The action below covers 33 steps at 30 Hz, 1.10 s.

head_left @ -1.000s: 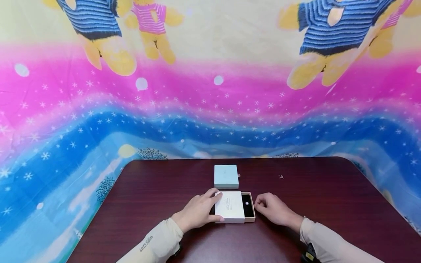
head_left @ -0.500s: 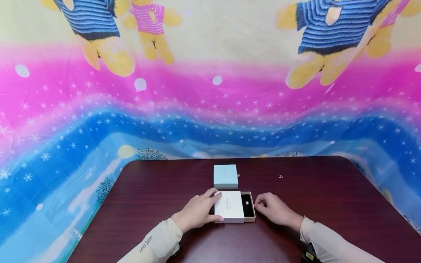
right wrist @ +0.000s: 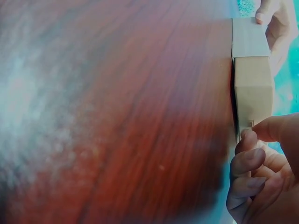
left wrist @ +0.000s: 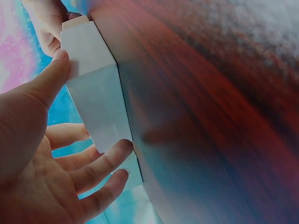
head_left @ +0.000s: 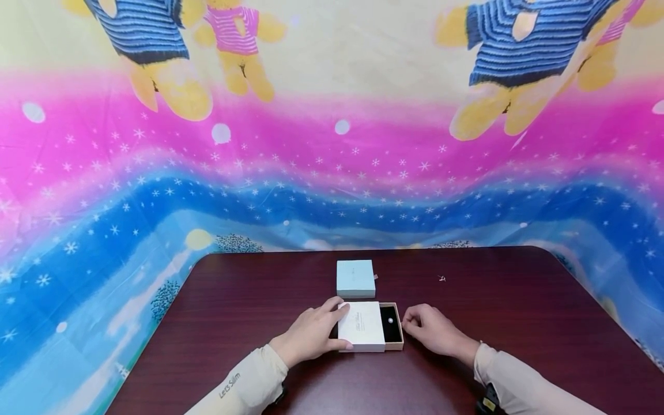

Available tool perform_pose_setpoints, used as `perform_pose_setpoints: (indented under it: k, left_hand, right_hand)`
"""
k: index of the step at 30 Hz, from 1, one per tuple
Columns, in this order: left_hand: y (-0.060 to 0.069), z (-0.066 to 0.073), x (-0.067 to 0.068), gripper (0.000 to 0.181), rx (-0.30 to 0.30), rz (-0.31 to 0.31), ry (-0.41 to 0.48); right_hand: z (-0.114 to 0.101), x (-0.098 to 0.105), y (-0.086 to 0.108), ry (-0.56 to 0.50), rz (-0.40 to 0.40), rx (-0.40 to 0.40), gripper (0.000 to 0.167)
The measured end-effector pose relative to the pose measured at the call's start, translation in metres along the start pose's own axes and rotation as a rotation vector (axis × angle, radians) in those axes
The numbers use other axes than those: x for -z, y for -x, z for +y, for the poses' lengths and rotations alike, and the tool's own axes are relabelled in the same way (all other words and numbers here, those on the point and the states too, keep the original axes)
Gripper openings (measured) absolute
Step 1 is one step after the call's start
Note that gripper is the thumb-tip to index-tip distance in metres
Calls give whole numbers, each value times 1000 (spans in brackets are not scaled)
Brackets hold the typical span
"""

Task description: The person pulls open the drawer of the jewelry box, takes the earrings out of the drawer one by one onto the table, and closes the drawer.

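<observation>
- Locate white box (head_left: 361,326) at mid-bench (head_left: 259,288), drawer (head_left: 395,347) partway out of its 3 o'clock end. Take clock in head view, centred on white box.
- Find left hand (head_left: 311,331) at 9 o'clock: thumb along near side, other fingers toward far corner, white box clamped between.
- Find right hand (head_left: 434,329) at 3 o'clock: thumb and forefinger pinched on small tab (right wrist: 251,123) at drawer's end, other fingers curled.
- See pale bead (head_left: 390,320) on black lining (head_left: 389,335) in exposed part of drawer.
- Judge step in hand as sliding drawer, left hand steadying; cannot tell inward or outward from this instant.
- For next move, likely need straight travel along 3–9 o'clock line; skewing could bind drawer edges.
- Mark blue box (head_left: 355,279) at 12 o'clock, just beyond far edge: little room there.
- Mark silvery piece (head_left: 442,279) at 2 o'clock, well apart; too small to identify.
- Reckon more room toward 6 o'clock, and toward 3 o'clock past right hand.
- Note far bench edge at 12 o'clock, patterned cloth (head_left: 332,190) beyond.
</observation>
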<state>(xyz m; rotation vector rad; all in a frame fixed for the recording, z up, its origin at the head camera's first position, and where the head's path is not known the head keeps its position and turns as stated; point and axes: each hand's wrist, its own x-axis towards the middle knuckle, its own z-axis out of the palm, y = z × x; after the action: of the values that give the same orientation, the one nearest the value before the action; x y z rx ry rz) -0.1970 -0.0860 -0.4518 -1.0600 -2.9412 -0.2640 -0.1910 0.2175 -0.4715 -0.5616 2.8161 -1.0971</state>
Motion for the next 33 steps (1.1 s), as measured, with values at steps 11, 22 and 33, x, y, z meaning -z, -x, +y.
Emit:
perform_pose_setpoints:
  k: [11, 22, 33]
  left_hand:
    - [0, 0, 0, 81, 2, 5, 6]
    - [1, 0, 0, 80, -1, 6, 1]
    - [1, 0, 0, 80, -8, 8, -1]
  right_hand:
    - [4, 2, 1, 8, -1, 1, 20]
    - [6, 5, 2, -5, -14, -22, 19]
    - [6, 7, 4, -2, 3, 5, 19]
